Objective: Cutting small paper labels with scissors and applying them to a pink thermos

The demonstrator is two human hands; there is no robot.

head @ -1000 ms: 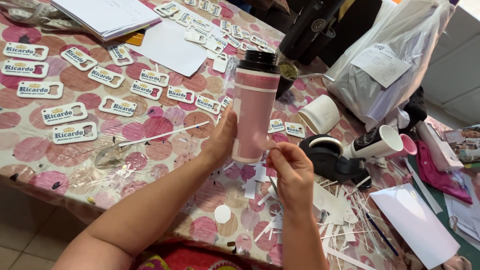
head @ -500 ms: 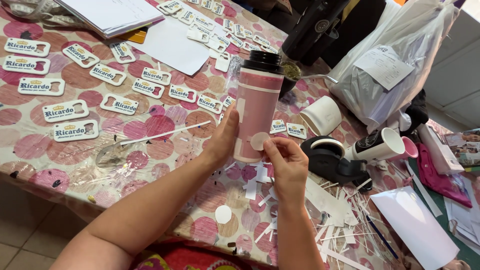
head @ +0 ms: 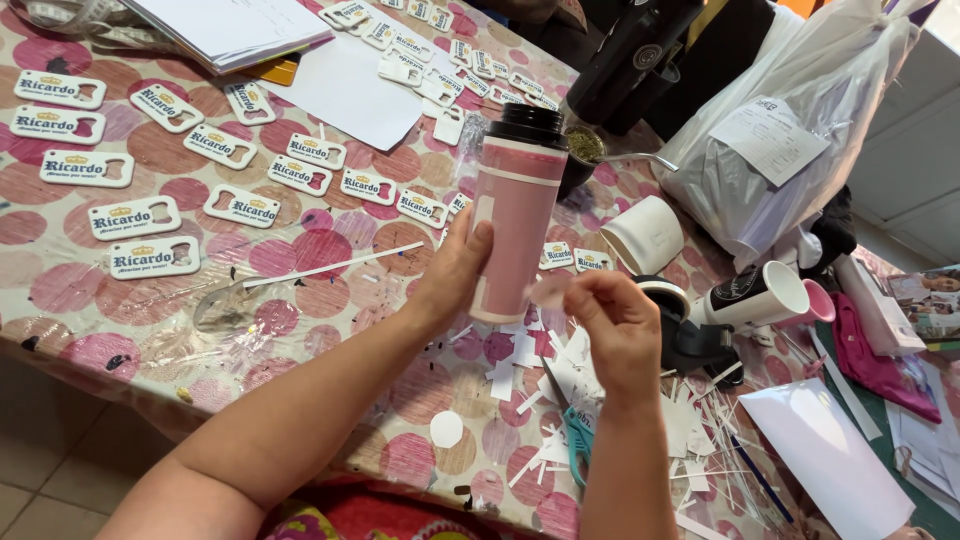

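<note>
My left hand (head: pixel 452 272) grips the lower part of a tall pink bottle (head: pixel 515 215) with a black lid and holds it upright above the table. My right hand (head: pixel 612 325) is just right of the bottle's base. Its thumb and fingers pinch a small, thin, clear round sticker (head: pixel 548 291), which sits close to the bottle's side. Paper scraps (head: pixel 520 355) and teal-handled scissors (head: pixel 578 440) lie under my hands.
Many white rectangular tags (head: pixel 145 256) lie in rows on a pink dotted tablecloth (head: pixel 60 290). A white cup (head: pixel 645 235), a tape dispenser (head: pixel 690 335), a white mug (head: pixel 755 295), a plastic bag (head: pixel 790 130) and a dark flask (head: pixel 630 55) stand at right.
My right hand has drawn back from the bottle's lower side, and the small clear round sticker is now pinched in its fingers. The bottle stays upright in my left hand.
</note>
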